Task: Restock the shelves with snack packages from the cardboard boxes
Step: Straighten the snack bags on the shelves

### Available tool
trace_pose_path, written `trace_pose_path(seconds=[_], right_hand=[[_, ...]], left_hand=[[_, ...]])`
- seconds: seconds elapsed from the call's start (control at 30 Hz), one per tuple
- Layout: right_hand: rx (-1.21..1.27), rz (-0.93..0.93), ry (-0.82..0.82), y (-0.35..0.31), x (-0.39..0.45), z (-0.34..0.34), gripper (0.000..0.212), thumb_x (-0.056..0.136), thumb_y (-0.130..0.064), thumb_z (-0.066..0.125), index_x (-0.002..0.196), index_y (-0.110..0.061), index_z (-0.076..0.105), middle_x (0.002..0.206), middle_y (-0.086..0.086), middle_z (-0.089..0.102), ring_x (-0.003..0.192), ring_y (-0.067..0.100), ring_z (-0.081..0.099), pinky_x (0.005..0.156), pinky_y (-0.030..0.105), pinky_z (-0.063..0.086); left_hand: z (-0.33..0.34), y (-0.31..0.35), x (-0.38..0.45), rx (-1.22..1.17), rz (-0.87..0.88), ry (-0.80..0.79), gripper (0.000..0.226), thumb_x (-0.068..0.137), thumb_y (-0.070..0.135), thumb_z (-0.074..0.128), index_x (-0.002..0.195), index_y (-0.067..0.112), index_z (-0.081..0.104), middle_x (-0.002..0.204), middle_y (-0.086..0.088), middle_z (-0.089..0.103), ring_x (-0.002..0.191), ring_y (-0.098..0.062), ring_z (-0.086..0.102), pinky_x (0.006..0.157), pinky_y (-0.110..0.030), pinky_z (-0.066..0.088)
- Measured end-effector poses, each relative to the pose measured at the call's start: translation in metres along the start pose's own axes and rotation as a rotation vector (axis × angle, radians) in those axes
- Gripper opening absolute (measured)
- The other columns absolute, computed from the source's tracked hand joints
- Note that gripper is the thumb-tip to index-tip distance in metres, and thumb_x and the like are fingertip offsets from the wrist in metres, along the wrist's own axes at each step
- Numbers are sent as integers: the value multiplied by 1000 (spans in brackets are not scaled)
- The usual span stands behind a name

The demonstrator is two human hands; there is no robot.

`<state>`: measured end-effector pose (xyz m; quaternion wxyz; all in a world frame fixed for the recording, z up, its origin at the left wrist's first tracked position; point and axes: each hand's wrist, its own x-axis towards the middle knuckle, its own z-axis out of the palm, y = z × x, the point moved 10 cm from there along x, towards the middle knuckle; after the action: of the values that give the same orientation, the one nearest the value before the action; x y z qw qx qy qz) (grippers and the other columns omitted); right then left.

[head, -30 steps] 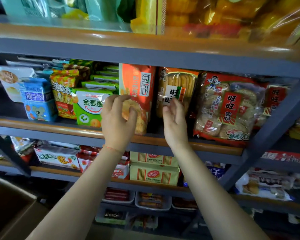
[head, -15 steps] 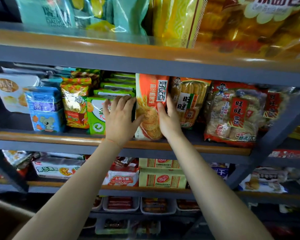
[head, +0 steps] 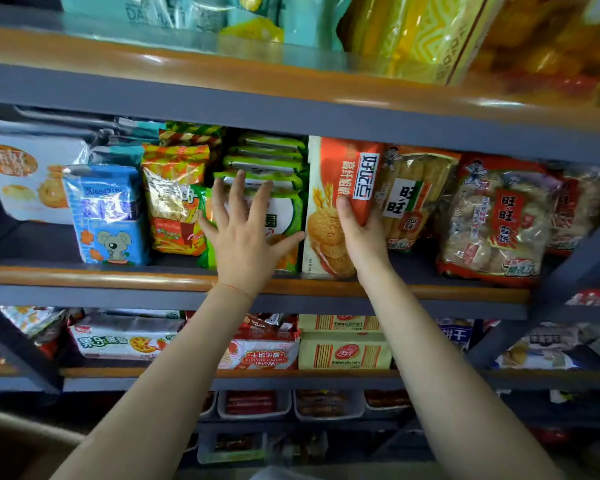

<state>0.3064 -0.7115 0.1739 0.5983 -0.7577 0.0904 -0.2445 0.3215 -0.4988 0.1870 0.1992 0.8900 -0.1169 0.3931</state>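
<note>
Tall orange-and-white biscuit package with round biscuits printed on its front is standing upright on the middle shelf, a grey metal shelf with an orange-brown wooden front lip. Right hand is gripping the package on its right edge, thumb lying across the front, other fingers wrapped behind and hidden. Left hand is pressing flat, fingers spread wide, against the green-and-white plastic snack bag just left of the orange package, holding nothing; thumb is reaching toward the orange package's lower left edge. A stack of flat green packs is lying above and behind that green bag.

Just right of the orange package, a clear bag of long yellow rice crackers is touching it, partly behind the right hand. Further right, a big clear bag of pale round rice crackers with red label is leaning at the shelf front. Left of the orange package, past the green bag, a shiny orange-yellow foil bag is standing, then a blue bag with a cartoon mouse, then a white bag with cookie pictures well apart at far left.

Below the orange package, on the next shelf down, two pale yellow cracker boxes are sitting stacked.
</note>
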Motion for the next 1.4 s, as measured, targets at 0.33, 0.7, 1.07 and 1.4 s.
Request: trace_pose_path(seconds=[0.33,0.7,1.07,1.4], right_hand=[[-46,-28,-32,-3,0,1,59,94,-44,62,145,-21,42,125,-12,53,109,2,51,80,6,40],[112,-124,178,-10,-23,-116,26,100,-22,56,126,-20,55,122,-5,63,113,4,59,96,23,50],[-523,41,26,60,-6,-243,83,96,-36,60,158,-24,6,163,16,8,151,35,9,120,48,25],[-527,-96,-103,68,20,-249,80,99,-28,57,159,-29,5,166,10,4,149,32,24,99,31,42]], left_hand=[[3,1,-2,33,1,-32,83,82,78,53,141,21,52,155,-17,42,148,-46,26,107,-78,22],[-60,144,3,-440,287,130,30,93,28,57,107,5,70,103,-12,69,93,-31,64,79,-38,48],[118,293,-34,-634,-215,-774,62,97,44,61,149,20,37,121,8,57,101,-15,59,85,-29,44],[150,289,-19,-569,-335,-589,47,93,21,70,133,13,46,117,-9,65,91,-27,67,75,-41,61]])
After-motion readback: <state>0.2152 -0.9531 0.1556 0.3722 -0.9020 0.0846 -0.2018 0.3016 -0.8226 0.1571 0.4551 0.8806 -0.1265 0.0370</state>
